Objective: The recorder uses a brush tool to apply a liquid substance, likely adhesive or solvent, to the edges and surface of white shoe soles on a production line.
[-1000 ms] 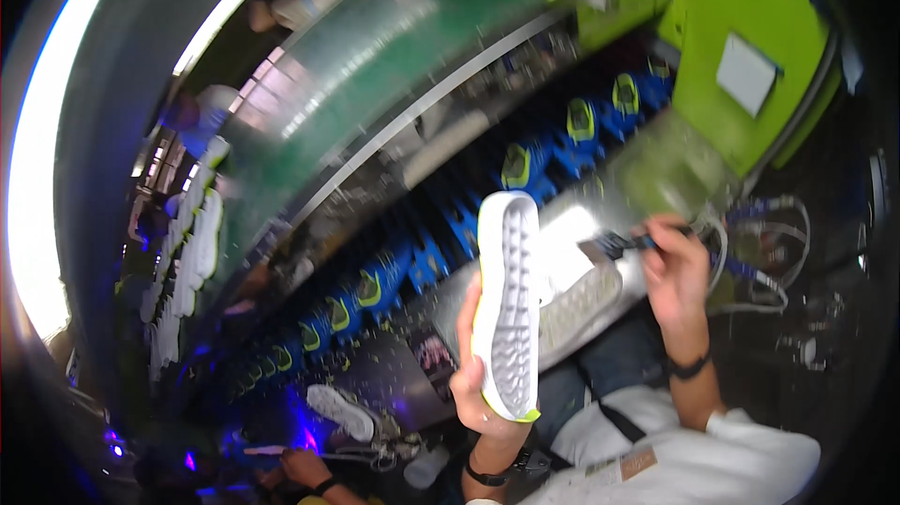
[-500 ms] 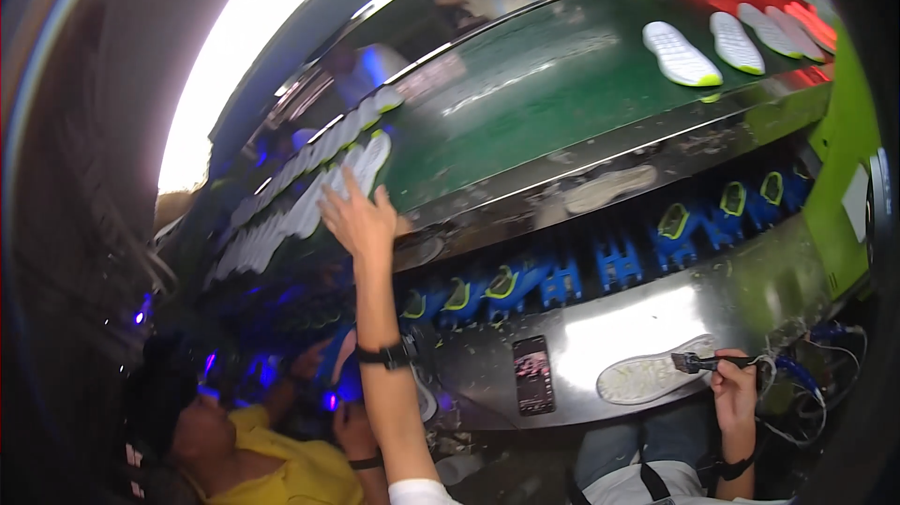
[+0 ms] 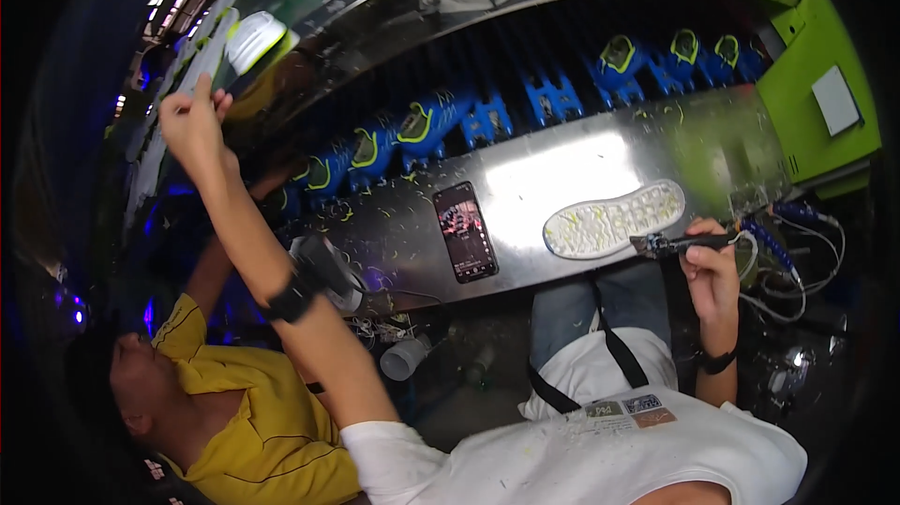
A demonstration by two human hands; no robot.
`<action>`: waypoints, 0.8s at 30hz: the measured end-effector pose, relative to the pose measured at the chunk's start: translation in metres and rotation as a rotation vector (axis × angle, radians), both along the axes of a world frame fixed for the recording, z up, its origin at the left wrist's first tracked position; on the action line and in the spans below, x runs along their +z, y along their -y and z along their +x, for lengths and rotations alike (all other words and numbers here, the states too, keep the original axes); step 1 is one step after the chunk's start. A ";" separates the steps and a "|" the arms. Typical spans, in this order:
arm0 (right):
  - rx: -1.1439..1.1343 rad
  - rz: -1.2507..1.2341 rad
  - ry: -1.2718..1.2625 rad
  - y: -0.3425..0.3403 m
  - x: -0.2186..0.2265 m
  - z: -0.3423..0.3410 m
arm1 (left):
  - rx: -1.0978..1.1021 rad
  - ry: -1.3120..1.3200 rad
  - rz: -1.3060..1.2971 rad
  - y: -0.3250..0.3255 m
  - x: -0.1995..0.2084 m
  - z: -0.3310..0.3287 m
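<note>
My left hand (image 3: 192, 120) is raised far to the upper left, fingers curled, at a row of white shoe soles (image 3: 173, 92) on a green belt. Whether it grips one I cannot make out. My right hand (image 3: 712, 271) holds a dark pen-like tool (image 3: 680, 243) with a cable. Its tip is at the heel end of a white shoe sole (image 3: 609, 221) that lies tread-up on the shiny metal bench (image 3: 562, 163).
A black phone (image 3: 465, 230) lies on the bench left of the sole. Blue and yellow shoes (image 3: 422, 125) line the bench's far edge. A green cabinet (image 3: 825, 83) stands at the right. A person in a yellow shirt (image 3: 253, 421) sits at lower left, near a white cup (image 3: 405, 358).
One second ago my left hand held the white sole upright; it now lies on the bench. The left arm has stretched up to the row of soles, and its spread fingers have curled.
</note>
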State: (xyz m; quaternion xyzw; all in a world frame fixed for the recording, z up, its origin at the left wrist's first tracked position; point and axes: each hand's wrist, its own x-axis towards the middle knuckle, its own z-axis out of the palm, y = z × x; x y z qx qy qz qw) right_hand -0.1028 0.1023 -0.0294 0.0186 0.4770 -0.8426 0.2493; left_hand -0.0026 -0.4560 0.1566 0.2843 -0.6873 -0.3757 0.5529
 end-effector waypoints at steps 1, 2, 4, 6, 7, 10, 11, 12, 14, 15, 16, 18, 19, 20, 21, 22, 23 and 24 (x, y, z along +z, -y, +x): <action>0.014 -0.010 0.016 -0.004 0.000 -0.001 | 0.121 0.040 -0.046 -0.051 -0.006 0.002; 0.064 -0.068 0.042 -0.007 -0.003 -0.001 | 0.249 0.166 -0.092 -0.079 -0.012 0.012; 0.088 -0.039 0.052 -0.001 -0.001 0.002 | 0.139 0.122 0.041 -0.113 -0.025 0.008; 0.124 -0.030 0.070 0.001 0.000 0.003 | 0.082 0.177 0.072 -0.130 -0.025 -0.016; 0.158 -0.036 0.077 0.000 0.003 0.003 | 0.169 0.162 0.006 -0.131 -0.021 -0.031; 0.154 -0.060 0.101 0.000 0.006 0.005 | 0.171 0.295 0.148 -0.106 0.006 -0.055; 0.165 -0.056 0.112 0.002 0.004 0.007 | 0.468 0.565 -0.159 -0.087 0.003 -0.061; 0.150 -0.063 0.107 -0.002 0.003 0.007 | 0.741 0.818 -0.479 -0.082 0.003 -0.067; 0.139 -0.070 0.111 -0.005 0.002 0.008 | 0.593 0.696 -0.336 -0.073 0.001 -0.063; 0.132 -0.079 0.126 -0.005 0.000 0.008 | 0.454 0.569 -0.198 -0.070 0.002 -0.059; 0.125 -0.088 0.139 -0.004 -0.001 0.009 | 0.316 0.439 -0.060 -0.066 0.003 -0.054; 0.161 -0.109 0.156 -0.002 -0.002 0.010 | 0.061 0.173 0.192 -0.068 0.019 -0.034; 0.174 -0.118 0.163 -0.001 -0.005 0.009 | -0.081 0.168 0.282 -0.078 0.029 -0.022; 0.158 -0.108 0.166 -0.003 -0.005 0.008 | -0.169 0.074 0.299 -0.090 0.016 -0.018; 0.129 -0.112 0.171 -0.005 -0.004 0.007 | -0.256 -0.021 0.317 -0.107 -0.003 -0.015; 0.103 -0.126 0.181 -0.009 -0.003 0.005 | -0.250 0.014 0.307 -0.146 -0.016 -0.013; 0.075 -0.128 0.163 -0.014 -0.005 0.004 | -0.213 0.039 0.353 -0.180 -0.037 -0.008; 0.053 -0.126 0.172 -0.017 -0.006 0.003 | -0.493 0.094 0.439 -0.210 -0.059 0.002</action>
